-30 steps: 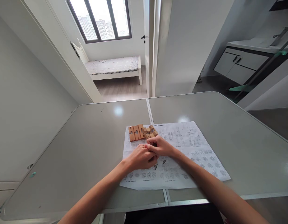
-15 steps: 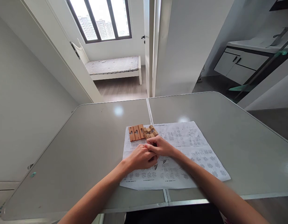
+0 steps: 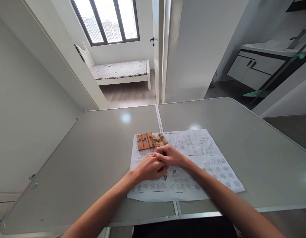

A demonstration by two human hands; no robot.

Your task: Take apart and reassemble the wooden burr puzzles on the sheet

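Note:
Both my hands rest together over the printed sheet, in front of some wooden pieces. My left hand (image 3: pixel 153 167) is loosely curled, its back turned up. The thumb of my right hand (image 3: pixel 171 155) lies across the fingers of the left, and its own fingers are bent inward. I see no object in either hand, though the palms are hidden. Just beyond the knuckles lies a cluster of light notched wooden blocks (image 3: pixel 160 140). Left of it, several reddish-brown slotted wooden pieces (image 3: pixel 144 141) lie side by side. Under everything is a white instruction sheet (image 3: pixel 210 155) with small line drawings.
The sheet lies on a grey folding table (image 3: pixel 103 148) with a metal seam (image 3: pixel 159 118) down its middle. Beyond the far edge are a doorway, a bed (image 3: pixel 120 70) and a window. A washbasin cabinet (image 3: pixel 257 67) stands at the right.

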